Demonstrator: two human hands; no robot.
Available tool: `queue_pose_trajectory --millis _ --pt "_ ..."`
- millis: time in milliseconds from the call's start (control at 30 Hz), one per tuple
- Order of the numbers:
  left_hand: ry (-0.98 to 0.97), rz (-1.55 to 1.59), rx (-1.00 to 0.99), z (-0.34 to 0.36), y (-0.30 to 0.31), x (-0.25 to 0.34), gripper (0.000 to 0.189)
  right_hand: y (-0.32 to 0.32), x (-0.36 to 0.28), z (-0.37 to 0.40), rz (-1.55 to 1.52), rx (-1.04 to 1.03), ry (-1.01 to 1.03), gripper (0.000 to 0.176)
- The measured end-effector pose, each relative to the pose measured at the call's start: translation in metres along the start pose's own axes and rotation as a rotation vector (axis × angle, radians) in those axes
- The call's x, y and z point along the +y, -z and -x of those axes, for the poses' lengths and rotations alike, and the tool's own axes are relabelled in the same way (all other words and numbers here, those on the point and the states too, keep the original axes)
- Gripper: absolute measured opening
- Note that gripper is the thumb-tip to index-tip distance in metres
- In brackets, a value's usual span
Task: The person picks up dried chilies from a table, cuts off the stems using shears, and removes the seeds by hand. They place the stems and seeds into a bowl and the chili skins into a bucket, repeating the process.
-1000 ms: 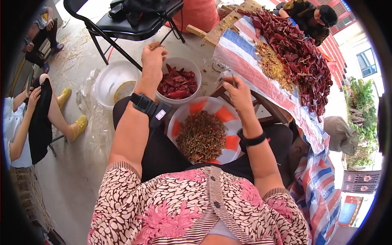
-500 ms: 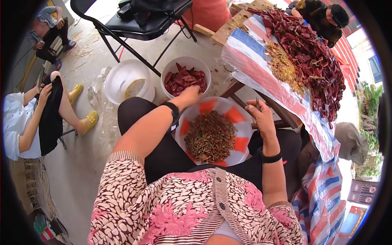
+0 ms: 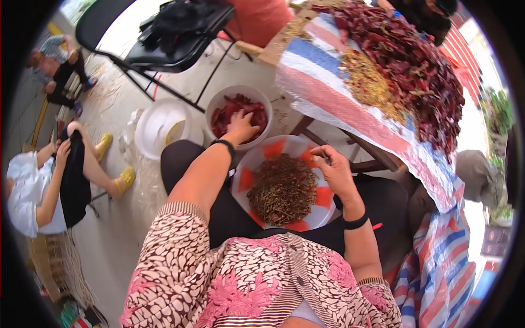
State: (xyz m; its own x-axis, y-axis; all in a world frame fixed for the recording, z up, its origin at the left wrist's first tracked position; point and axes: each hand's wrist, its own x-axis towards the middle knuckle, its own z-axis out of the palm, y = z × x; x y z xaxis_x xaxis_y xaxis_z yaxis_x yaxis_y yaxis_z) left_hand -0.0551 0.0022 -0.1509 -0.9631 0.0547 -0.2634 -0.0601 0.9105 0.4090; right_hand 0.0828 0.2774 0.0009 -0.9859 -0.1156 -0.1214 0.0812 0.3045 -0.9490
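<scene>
My left hand [image 3: 242, 128] reaches into a white bucket [image 3: 212, 105] of dried red chilies [image 3: 238, 105]. Its fingers are spread over the chilies and I see nothing gripped. Over the right rim of a white and orange basin [image 3: 324, 198] is my right hand [image 3: 338, 174], fingers closed around a small dark pointed tool [image 3: 327, 160], mostly hidden. The basin sits between my legs and holds a heap of chili stems [image 3: 283, 188] with bits of red.
Left of the bucket stands a white tub [image 3: 146, 131] with yellowish bits. A striped sheet [image 3: 322, 90] bears a chili pile [image 3: 407, 65] and loose seeds [image 3: 366, 82]. A black folding chair [image 3: 164, 57] stands ahead. One person [image 3: 41, 180] sits at left; others are farther back.
My left hand has gone from the bucket's near right edge deeper into it, its fingers spreading. The right hand has moved left and down, toward the basin. The whole view has shifted slightly.
</scene>
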Motion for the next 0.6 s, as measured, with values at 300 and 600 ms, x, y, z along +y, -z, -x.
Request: queue_pose_trajectory --millis 300,600 --pt "-0.247 -0.162 0.059 0.010 -0.007 0.012 0.060 0.052 -0.018 0.014 0.175 0.335 0.110 0.016" --pt "-0.608 -0.212 -0.242 0.071 0.039 0.080 0.053 0.217 -0.050 -0.054 0.941 0.895 0.014 0.026"
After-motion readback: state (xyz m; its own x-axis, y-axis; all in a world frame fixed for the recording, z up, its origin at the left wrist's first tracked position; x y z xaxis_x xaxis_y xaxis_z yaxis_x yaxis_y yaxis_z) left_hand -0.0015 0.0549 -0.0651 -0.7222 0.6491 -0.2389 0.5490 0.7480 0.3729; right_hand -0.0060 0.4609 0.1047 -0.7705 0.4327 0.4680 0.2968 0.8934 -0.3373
